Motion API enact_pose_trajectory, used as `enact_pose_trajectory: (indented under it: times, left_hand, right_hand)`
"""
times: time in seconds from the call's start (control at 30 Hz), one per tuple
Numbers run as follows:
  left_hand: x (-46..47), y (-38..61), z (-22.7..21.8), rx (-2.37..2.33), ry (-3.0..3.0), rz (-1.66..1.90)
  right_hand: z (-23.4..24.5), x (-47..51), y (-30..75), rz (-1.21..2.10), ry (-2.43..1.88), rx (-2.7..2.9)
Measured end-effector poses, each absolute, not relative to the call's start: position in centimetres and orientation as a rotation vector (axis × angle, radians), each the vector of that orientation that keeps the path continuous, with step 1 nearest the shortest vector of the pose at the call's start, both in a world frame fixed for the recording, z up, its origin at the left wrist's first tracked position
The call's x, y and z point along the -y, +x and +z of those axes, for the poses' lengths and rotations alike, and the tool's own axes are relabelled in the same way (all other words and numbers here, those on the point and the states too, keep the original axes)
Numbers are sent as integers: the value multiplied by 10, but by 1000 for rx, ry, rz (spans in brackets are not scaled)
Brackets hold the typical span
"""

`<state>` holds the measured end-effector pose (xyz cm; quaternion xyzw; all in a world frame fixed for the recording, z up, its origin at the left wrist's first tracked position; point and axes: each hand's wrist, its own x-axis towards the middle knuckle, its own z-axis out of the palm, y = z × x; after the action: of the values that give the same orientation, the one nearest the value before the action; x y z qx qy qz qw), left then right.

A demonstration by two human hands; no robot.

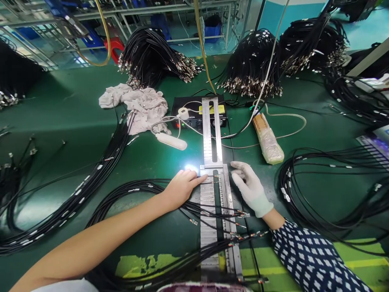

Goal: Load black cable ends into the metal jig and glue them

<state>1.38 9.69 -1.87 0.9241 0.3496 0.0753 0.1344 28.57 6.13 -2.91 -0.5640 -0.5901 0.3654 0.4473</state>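
Note:
A long metal slotted fixture point(212, 134) runs down the middle of the green table. Thin black cables point(212, 211) with metal ends lie across its lower slots. My bare left hand point(181, 187) rests at the fixture's left edge, fingers together and stretched out, fingertips pressing a cable into a slot. My right hand point(249, 187), in a white glove, lies at the fixture's right edge with fingers curled down onto the rail near a cable end. Whether it pinches a cable tip is hidden.
Big bundles of black cables point(152, 56) lie at the back, and more loops lie left point(91, 186) and right point(319, 190). A crumpled cloth point(139, 103), a black control box point(197, 113), a white handle point(172, 141) and a wrapped block point(269, 142) lie behind the fixture.

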Motion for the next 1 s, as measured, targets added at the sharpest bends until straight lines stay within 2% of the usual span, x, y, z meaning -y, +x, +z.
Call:
enact_pose_trajectory:
  times: [0.13,0.37,0.57,1.0]
  left_hand:
    - [-93,11,-13,-999,2582,263]
    - [-95,17,-14,-1029,2568,572]
    - [-97,25,-26,-1065,2872,501]
    - [-99,21,-31,-864,2846,628]
  right_hand:
    - [-29,-62,286,896,-1408,1471]
    - [-29,-62,286,886,-1417,1482]
    - [-35,-62,289,885,-1414,1508]
    - [-33,-63,287,884,-1415,1514]
